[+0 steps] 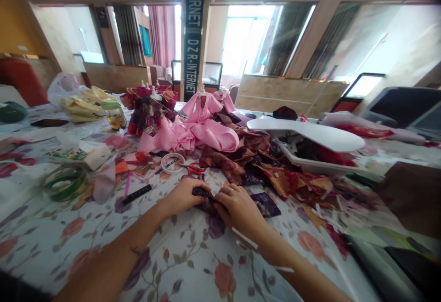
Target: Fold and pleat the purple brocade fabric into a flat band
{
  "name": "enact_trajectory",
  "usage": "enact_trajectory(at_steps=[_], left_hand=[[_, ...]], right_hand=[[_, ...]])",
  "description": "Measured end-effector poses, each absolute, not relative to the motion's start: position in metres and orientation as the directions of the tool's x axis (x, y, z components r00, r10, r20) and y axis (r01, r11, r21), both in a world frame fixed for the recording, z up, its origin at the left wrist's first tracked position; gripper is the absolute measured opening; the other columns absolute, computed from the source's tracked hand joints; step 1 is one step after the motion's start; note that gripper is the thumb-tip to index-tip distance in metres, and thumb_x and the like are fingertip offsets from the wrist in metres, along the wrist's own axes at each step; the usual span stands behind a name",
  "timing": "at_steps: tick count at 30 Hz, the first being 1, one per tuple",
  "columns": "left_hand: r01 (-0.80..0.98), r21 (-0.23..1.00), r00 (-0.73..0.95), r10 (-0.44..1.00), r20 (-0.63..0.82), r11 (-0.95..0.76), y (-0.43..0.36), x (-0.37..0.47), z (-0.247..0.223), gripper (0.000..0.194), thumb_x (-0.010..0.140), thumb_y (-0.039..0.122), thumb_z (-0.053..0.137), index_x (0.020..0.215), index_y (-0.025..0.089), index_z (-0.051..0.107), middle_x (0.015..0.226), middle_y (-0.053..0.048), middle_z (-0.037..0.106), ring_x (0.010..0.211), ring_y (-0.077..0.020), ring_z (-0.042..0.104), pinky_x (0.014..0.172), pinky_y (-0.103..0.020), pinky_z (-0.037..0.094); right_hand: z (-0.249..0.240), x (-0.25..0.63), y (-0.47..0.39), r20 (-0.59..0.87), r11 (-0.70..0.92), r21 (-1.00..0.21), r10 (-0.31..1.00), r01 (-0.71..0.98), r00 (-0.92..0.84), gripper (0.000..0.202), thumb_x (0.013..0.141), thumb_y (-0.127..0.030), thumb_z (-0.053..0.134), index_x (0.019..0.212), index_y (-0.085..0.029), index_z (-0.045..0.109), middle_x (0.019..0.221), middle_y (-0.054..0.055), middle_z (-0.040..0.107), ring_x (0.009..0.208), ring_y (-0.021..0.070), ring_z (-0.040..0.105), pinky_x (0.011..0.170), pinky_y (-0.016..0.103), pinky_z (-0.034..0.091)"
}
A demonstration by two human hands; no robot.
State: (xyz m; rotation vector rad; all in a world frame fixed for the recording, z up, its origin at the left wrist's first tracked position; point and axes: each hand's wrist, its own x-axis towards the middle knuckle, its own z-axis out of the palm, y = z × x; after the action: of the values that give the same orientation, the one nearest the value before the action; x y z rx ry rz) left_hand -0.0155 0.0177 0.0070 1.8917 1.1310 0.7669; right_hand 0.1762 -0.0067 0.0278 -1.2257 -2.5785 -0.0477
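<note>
Both of my hands meet over a small piece of dark purple patterned fabric [206, 205] near the table's middle. My left hand [188, 195] pinches its left side between thumb and fingers. From the other side my right hand [237, 203] has its fingers closed on the same fabric, partly hiding it. Another dark purple fabric piece [267, 204] lies flat just right of my right hand. Beyond my fingertips rest red-handled scissors [195, 168] and a white tape roll [172, 163]. A short black ruler [137, 194] lies left of my left hand.
Pink satin cloth [193, 136] and small dress forms stand behind. Brown and red fabric scraps [292, 178] spread to the right, by a white tray [310, 164]. Green tape rolls [65, 185], a lidded jar [114, 116] and a yellow bag [86, 104] sit on the left.
</note>
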Motion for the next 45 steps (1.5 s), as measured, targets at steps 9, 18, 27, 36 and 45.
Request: enact_trajectory(at_steps=[9, 18, 27, 36, 45], left_hand=[[0.580, 0.702, 0.419, 0.891, 0.178, -0.413, 0.012, -0.010, 0.007, 0.037, 0.065, 0.019, 0.064, 0.101, 0.017, 0.070, 0.093, -0.006, 0.069, 0.087, -0.0217, 0.062, 0.081, -0.029, 0.046], [0.649, 0.664, 0.350, 0.921, 0.173, -0.371, 0.011, -0.005, -0.002, 0.034, 0.065, 0.019, 0.064, 0.099, 0.020, 0.067, 0.095, -0.006, 0.064, 0.092, -0.0244, 0.060, 0.085, -0.034, 0.044], [0.568, 0.745, 0.351, 0.922, 0.166, -0.350, 0.008, -0.004, -0.002, 0.035, 0.066, 0.010, 0.058, 0.098, 0.020, 0.065, 0.091, -0.004, 0.069, 0.089, -0.0219, 0.062, 0.080, -0.030, 0.044], [0.555, 0.796, 0.222, 0.965, 0.141, -0.244, 0.013, -0.003, -0.008, 0.033, 0.063, 0.010, 0.065, 0.096, 0.018, 0.065, 0.095, -0.005, 0.068, 0.098, -0.0244, 0.059, 0.088, -0.035, 0.043], [0.597, 0.750, 0.142, 0.957, 0.251, -0.286, 0.008, 0.001, -0.004, 0.038, 0.064, 0.006, 0.062, 0.099, 0.019, 0.062, 0.104, -0.007, 0.068, 0.103, -0.0259, 0.058, 0.095, -0.039, 0.041]], right_hand=[[0.036, 0.168, 0.009, 0.059, 0.557, 0.015, 0.829, 0.831, -0.556, 0.020, 0.082, -0.023, 0.056, 0.098, -0.021, 0.068, 0.089, 0.007, 0.069, 0.085, 0.0211, 0.063, 0.066, 0.026, 0.039], [0.018, 0.172, 0.010, 0.086, 0.550, -0.016, 0.833, 0.835, -0.547, 0.018, 0.085, -0.016, 0.049, 0.084, -0.018, 0.067, 0.087, 0.008, 0.067, 0.088, 0.0197, 0.059, 0.070, 0.025, 0.039], [0.021, 0.169, 0.005, 0.101, 0.584, -0.052, 0.810, 0.810, -0.577, 0.013, 0.080, -0.015, 0.051, 0.079, -0.017, 0.065, 0.079, 0.008, 0.065, 0.078, 0.0197, 0.057, 0.064, 0.027, 0.035], [0.013, 0.168, 0.005, 0.131, 0.603, -0.084, 0.796, 0.793, -0.591, 0.010, 0.080, -0.014, 0.054, 0.084, -0.017, 0.063, 0.078, 0.006, 0.066, 0.080, 0.0206, 0.057, 0.066, 0.027, 0.036], [0.007, 0.172, 0.010, 0.209, 0.614, -0.097, 0.782, 0.784, -0.587, 0.009, 0.084, -0.016, 0.055, 0.085, -0.016, 0.064, 0.084, 0.008, 0.065, 0.088, 0.0214, 0.057, 0.079, 0.029, 0.041]])
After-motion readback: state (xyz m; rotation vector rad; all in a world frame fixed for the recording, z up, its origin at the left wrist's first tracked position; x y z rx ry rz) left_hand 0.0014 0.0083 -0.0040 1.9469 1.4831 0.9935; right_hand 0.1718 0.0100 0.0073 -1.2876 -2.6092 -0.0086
